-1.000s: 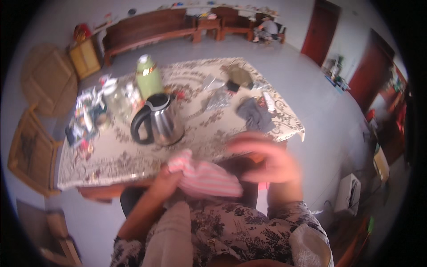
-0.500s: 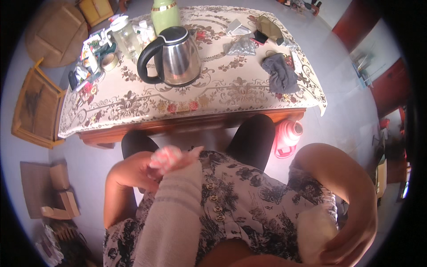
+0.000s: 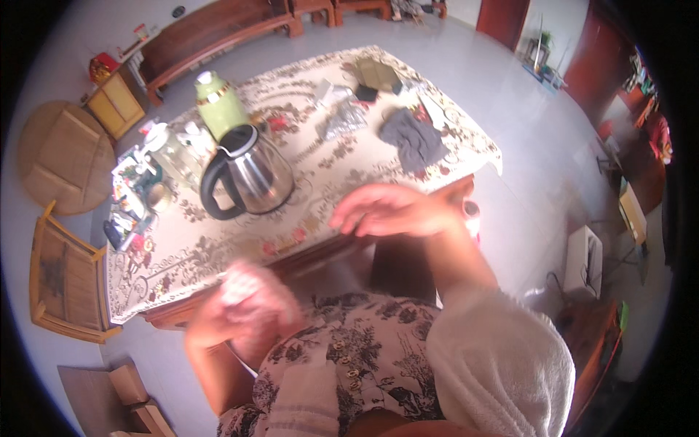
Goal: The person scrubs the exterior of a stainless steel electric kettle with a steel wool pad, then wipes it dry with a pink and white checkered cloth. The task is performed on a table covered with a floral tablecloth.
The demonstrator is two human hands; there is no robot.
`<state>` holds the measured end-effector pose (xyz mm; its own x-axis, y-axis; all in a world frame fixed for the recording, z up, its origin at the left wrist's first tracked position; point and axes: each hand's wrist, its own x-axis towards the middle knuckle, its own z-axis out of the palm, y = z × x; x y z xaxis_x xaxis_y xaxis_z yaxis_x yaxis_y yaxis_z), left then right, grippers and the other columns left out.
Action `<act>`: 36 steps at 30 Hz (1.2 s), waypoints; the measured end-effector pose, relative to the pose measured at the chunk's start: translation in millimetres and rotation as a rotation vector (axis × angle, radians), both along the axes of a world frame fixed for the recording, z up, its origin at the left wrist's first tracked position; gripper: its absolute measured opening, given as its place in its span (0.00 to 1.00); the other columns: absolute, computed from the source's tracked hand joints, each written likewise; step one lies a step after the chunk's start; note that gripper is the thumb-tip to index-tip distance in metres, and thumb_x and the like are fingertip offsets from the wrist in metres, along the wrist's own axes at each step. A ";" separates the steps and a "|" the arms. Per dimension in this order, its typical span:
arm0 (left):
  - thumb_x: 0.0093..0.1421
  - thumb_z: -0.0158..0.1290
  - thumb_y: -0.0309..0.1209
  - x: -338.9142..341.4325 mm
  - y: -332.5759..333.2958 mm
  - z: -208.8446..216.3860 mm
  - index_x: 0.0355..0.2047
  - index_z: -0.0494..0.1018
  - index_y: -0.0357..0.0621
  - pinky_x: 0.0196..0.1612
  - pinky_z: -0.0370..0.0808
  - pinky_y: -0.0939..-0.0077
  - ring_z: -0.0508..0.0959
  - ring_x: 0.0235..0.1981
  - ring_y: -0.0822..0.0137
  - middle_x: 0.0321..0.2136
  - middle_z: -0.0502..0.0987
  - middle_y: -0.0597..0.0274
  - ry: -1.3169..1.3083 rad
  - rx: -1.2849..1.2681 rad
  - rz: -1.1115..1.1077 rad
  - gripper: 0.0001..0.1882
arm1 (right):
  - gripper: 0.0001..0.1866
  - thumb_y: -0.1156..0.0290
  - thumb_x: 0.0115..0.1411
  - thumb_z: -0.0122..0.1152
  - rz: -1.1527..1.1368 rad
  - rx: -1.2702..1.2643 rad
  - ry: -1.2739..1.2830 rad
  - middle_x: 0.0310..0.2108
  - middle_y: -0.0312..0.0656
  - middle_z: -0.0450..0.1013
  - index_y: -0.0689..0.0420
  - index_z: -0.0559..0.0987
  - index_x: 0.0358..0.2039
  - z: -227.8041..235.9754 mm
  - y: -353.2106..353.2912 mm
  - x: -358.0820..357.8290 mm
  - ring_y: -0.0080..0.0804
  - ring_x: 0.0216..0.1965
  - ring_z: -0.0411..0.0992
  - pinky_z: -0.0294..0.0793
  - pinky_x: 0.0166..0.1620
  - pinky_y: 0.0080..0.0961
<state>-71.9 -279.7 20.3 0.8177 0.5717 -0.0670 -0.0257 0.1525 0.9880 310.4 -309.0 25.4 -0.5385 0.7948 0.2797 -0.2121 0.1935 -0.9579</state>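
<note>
In front of me stands one table (image 3: 328, 167) under a flowered cover, its near side slanting up to the right as I look down. White towel (image 3: 502, 357) hangs in two visible lengths, a wide one beside my right arm and a narrower one low on my patterned top (image 3: 349, 335). I hold my right hand (image 3: 397, 211) out at the table's near edge, fingers pointing left, slightly bent and loosely spread, with nothing between them; I cannot tell whether it touches the cover. My left forearm rises from below, the wrist bent inward, and my left hand (image 3: 215, 320) grips one cloth (image 3: 247, 284). That cloth is bunched, pink and white and badly blurred, just short of the table's near left edge and in front of my top. Across the table I count one steel kettle (image 3: 261, 175) with a black handle, one green flask (image 3: 220, 109), one clear jug (image 3: 173, 156) and one crumpled grey rag (image 3: 415, 138). One pink bottle (image 3: 472, 211) shows partly, just beyond my right forearm, and one roll (image 3: 158, 197) lies near the jug.
</note>
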 end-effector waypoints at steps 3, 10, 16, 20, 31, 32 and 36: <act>0.61 0.56 0.29 16.4 16.7 -62.9 0.49 0.71 0.39 0.54 0.66 0.77 0.71 0.49 0.74 0.45 0.73 0.67 0.114 0.175 0.260 0.17 | 0.25 0.55 0.67 0.49 -0.214 -0.337 0.242 0.55 0.43 0.70 0.55 0.66 0.60 -46.4 29.5 -25.2 0.33 0.52 0.70 0.70 0.54 0.31; 0.64 0.51 0.28 19.9 16.1 -35.9 0.43 0.75 0.41 0.48 0.69 0.80 0.72 0.41 0.78 0.38 0.77 0.71 0.265 0.298 0.065 0.09 | 0.35 0.46 0.62 0.52 0.125 -0.313 0.704 0.62 0.48 0.62 0.53 0.62 0.63 -82.3 59.0 -5.1 0.40 0.58 0.66 0.67 0.57 0.41; 0.61 0.53 0.23 43.3 23.1 -13.1 0.47 0.74 0.40 0.39 0.71 0.80 0.74 0.35 0.77 0.37 0.78 0.71 0.258 0.518 0.027 0.13 | 0.37 0.55 0.58 0.65 0.329 0.011 -0.153 0.59 0.42 0.66 0.55 0.62 0.64 -102.9 55.0 -112.2 0.28 0.59 0.63 0.64 0.59 0.30; 0.60 0.54 0.22 55.4 27.7 3.9 0.48 0.74 0.42 0.32 0.71 0.82 0.73 0.27 0.77 0.31 0.77 0.68 0.306 0.639 0.463 0.15 | 0.35 0.63 0.59 0.62 -0.069 -0.119 0.033 0.60 0.44 0.64 0.60 0.59 0.63 -85.2 40.2 -103.0 0.33 0.62 0.61 0.58 0.63 0.32; 0.62 0.52 0.20 9.4 29.5 -79.4 0.47 0.73 0.37 0.36 0.72 0.83 0.74 0.28 0.76 0.31 0.75 0.67 0.261 0.283 0.545 0.13 | 0.31 0.52 0.65 0.51 -0.950 0.261 0.706 0.55 0.49 0.66 0.63 0.62 0.59 57.9 44.0 83.4 0.42 0.57 0.66 0.64 0.60 0.42; 0.62 0.52 0.20 13.1 29.6 -79.4 0.47 0.73 0.38 0.36 0.72 0.83 0.74 0.29 0.76 0.31 0.75 0.67 0.265 0.299 0.529 0.13 | 0.30 0.53 0.67 0.49 -1.077 0.416 0.692 0.56 0.49 0.65 0.63 0.62 0.60 65.1 49.0 99.0 0.42 0.58 0.65 0.62 0.61 0.42; 0.59 0.55 0.22 17.9 31.6 -90.4 0.46 0.75 0.41 0.37 0.73 0.82 0.75 0.31 0.76 0.32 0.77 0.67 0.255 0.305 0.498 0.13 | 0.30 0.52 0.68 0.44 -1.127 0.451 0.837 0.58 0.46 0.63 0.60 0.59 0.61 80.5 65.2 101.2 0.44 0.58 0.64 0.62 0.60 0.45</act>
